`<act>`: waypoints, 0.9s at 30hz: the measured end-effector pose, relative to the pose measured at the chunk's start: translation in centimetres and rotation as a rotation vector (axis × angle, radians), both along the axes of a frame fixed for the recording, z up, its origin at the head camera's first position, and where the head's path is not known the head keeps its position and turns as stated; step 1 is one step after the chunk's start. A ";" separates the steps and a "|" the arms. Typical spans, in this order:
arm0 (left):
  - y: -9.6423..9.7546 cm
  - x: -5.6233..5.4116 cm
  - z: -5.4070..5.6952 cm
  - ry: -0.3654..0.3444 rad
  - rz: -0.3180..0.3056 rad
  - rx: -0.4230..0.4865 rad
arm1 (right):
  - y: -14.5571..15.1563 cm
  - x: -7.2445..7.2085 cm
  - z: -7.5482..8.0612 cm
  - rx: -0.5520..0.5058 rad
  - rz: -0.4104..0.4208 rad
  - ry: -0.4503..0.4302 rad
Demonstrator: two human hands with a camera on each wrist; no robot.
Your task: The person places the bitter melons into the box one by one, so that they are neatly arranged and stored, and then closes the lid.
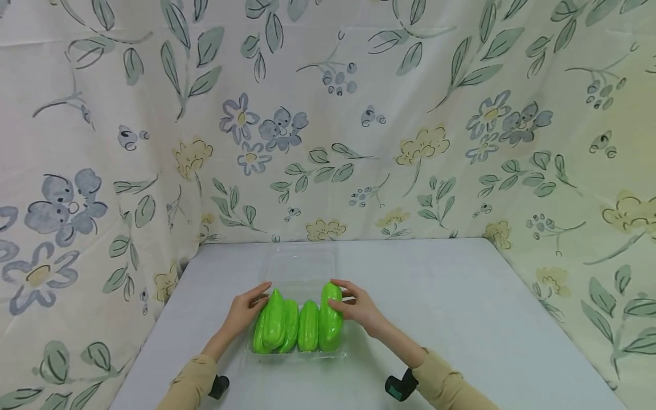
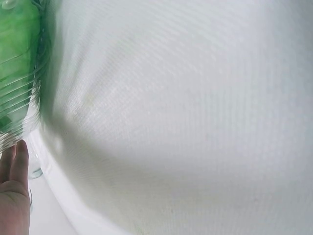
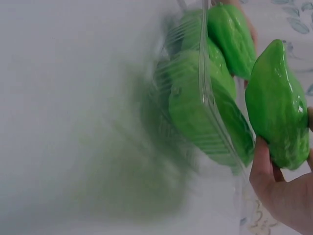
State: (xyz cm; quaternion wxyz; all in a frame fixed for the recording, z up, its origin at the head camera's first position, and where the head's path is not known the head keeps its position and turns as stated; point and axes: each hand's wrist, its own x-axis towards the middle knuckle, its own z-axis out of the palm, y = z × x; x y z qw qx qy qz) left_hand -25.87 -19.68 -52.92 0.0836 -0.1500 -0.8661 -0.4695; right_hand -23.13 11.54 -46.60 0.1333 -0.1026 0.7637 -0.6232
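Note:
In the head view my right hand [image 1: 363, 310] grips a glossy green gourd-like vegetable [image 1: 331, 331] near its upper end, thumb on the near side. The right wrist view shows this vegetable with its pointed end up, raised above the rim of a clear plastic clamshell box [image 3: 204, 73]. My left hand [image 1: 242, 313] is at the box's left side and holds another such vegetable [image 1: 275, 327], which sticks up over the rim. Several more green vegetables [image 1: 308, 330] lie side by side in the box. In the left wrist view only part of the left hand [image 2: 14, 196] shows, beside the box wall.
The clear lid [image 1: 299, 265] lies folded back behind the box, on a white-covered table [image 1: 435, 296]. A floral curtain [image 1: 328, 125] hangs around the table's back and sides. Dark wrist devices [image 1: 402, 386] sit under both forearms.

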 end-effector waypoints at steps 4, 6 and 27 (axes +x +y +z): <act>-0.1 0.0 -0.1 -0.001 0.001 0.002 | -0.7 0.2 0.2 0.001 0.014 0.015; -0.1 -0.1 -0.1 -0.002 0.003 0.003 | -1.1 0.3 0.2 0.004 0.020 0.020; 0.0 -0.2 -0.2 -0.014 0.004 0.000 | -2.6 0.9 0.0 0.106 0.027 0.069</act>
